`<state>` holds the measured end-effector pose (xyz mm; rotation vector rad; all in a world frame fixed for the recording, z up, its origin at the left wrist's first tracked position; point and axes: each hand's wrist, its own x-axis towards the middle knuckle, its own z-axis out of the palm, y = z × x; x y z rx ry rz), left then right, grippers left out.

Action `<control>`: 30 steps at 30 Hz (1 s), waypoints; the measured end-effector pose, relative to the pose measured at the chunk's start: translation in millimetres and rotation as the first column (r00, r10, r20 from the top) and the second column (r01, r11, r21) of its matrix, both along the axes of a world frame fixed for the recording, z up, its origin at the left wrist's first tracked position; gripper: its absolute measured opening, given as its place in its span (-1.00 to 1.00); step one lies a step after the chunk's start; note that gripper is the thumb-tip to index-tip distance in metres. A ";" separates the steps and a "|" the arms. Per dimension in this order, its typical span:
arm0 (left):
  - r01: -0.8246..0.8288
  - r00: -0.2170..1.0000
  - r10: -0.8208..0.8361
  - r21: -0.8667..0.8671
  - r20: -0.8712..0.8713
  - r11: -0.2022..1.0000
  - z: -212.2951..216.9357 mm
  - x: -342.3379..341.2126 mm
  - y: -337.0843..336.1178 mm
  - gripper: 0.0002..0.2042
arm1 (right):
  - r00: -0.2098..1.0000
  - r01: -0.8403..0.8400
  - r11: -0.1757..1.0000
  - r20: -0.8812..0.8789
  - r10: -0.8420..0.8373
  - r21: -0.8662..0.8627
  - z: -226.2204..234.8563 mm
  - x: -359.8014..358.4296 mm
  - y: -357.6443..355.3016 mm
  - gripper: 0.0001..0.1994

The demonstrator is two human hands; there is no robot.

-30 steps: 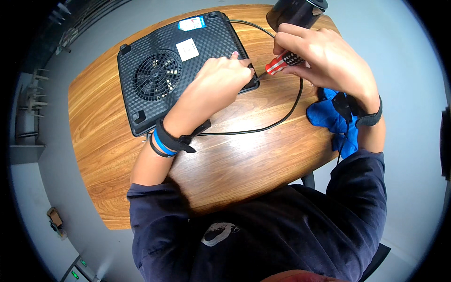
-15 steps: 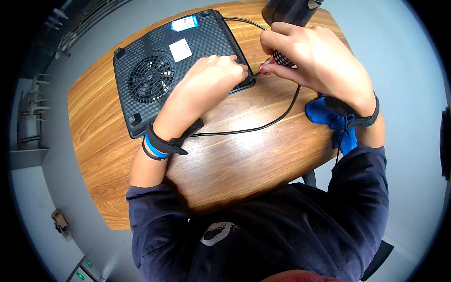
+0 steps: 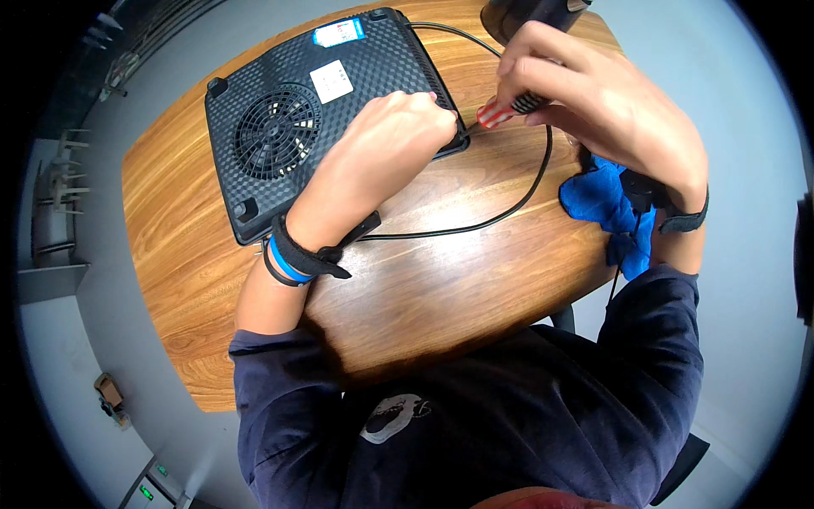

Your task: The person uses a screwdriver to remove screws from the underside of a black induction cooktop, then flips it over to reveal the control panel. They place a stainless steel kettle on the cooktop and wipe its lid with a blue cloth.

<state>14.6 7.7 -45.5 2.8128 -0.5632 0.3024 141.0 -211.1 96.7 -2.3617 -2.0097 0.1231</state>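
A flat black appliance with a round fan grille (image 3: pixel 276 136), like an induction cooker (image 3: pixel 386 68), lies bottom up on the wooden table. My left hand (image 3: pixel 397 136) rests over its right part, fingers curled down near the right corner. What those fingers hold, if anything, is hidden under the hand. In my right hand (image 3: pixel 593 97) is a screwdriver (image 3: pixel 495 114) with a red and white striped handle and a dark grip end. Its shaft slants down to the left toward the cooker's right corner; my left hand is close beside it, and the tip is not clear.
A black cable (image 3: pixel 500 218) loops from the cooker's back across the table (image 3: pixel 441 297). A dark cylindrical container (image 3: pixel 521 17) stands at the far edge. A blue cloth (image 3: pixel 593 199) lies at the right edge beneath my right wrist.
My right hand has shifted slightly right, its fingers turned about the grip, showing more of the striped handle. My left hand has moved slightly right and up, its fingers more tucked in.
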 end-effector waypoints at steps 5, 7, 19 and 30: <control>0.006 0.997 -0.002 -0.050 0.078 0.999 -9.3 -3.1 3.2 -0.76 | 0.992 0.082 0.996 0.099 -0.079 -0.030 4.8 -13.9 8.0 -0.62; 0.033 0.994 -0.024 -0.083 0.105 0.996 -15.0 -1.0 6.0 -0.76 | 0.993 0.002 1.000 0.119 -0.004 0.020 4.1 -14.3 10.8 -0.65; 0.045 0.991 -0.032 -0.098 0.127 0.994 -17.3 0.2 8.0 -0.77 | 0.989 0.050 0.999 0.135 -0.051 0.011 -2.6 -1.7 6.8 -0.65; 0.035 0.993 -0.026 -0.080 0.116 0.996 -13.7 0.9 5.3 -0.78 | 0.992 0.109 0.994 0.062 -0.107 -0.032 -3.4 -7.9 -2.8 -0.72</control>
